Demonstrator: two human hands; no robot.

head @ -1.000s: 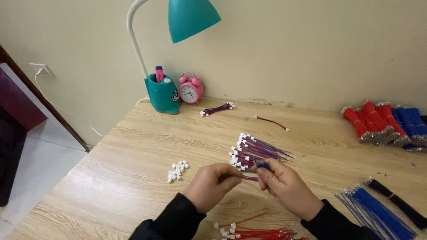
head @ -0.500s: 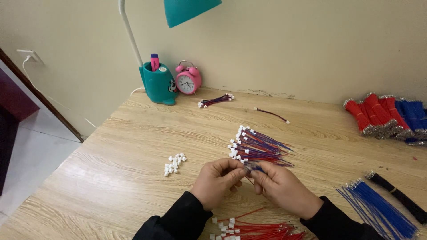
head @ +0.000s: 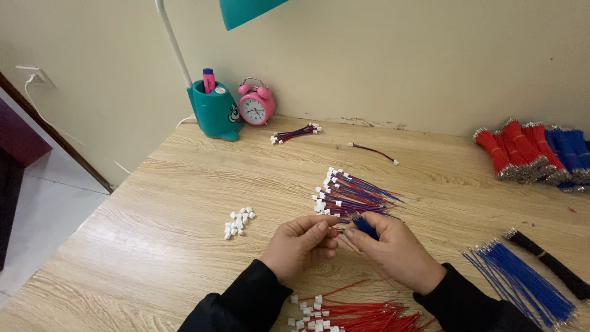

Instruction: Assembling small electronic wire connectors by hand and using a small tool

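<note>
While pinched between both hands, blue wire (head: 365,226) in right grip (head: 393,249), left grip (head: 300,246) clenched alongside.

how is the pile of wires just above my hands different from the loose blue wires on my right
The wire pile mixes red and blue strands; the blue wires are one colour. The wire pile carries white plastic connectors at its left ends; the blue wires show bare metal tips. Both lie fanned out on the wooden table.

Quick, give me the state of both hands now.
Left hand: closed, fingertips pinching something too small to identify.
Right hand: closed, holding a blue wire.
</note>
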